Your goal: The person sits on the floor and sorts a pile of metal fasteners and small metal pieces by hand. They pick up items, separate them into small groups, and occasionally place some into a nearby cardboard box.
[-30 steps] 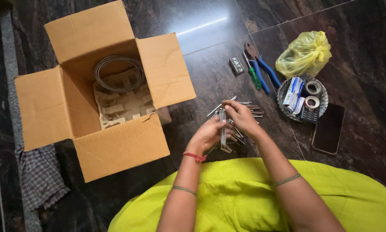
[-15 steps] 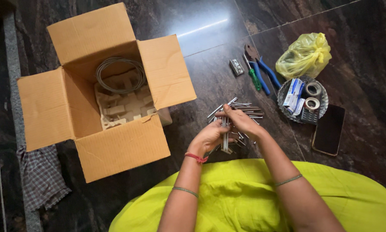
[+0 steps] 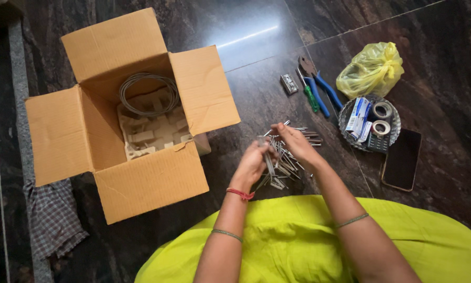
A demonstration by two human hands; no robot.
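Note:
A heap of long silver metal rods (image 3: 290, 157) lies on the dark stone floor in front of my yellow-green lap. My left hand (image 3: 253, 162) is closed around a small bundle of these rods (image 3: 267, 154), held upright over the heap. My right hand (image 3: 293, 144) reaches over the heap just to the right, with its fingertips pinching a single rod at the top of the pile. The two hands are nearly touching.
An open cardboard box (image 3: 136, 120) with a wire coil (image 3: 147, 89) and cardboard inserts stands left. Blue-handled pliers (image 3: 319, 86), a green screwdriver (image 3: 309, 94), a small metal part (image 3: 288, 83), a yellow bag (image 3: 371, 68), a round tray (image 3: 370, 123) with tape rolls, a phone (image 3: 401, 157) lie right. Checked cloth (image 3: 52, 220) bottom left.
My left hand has lifted and tilted the bundle slightly leftward. My right hand has shifted from the bundle's top to the heap and pinches another rod.

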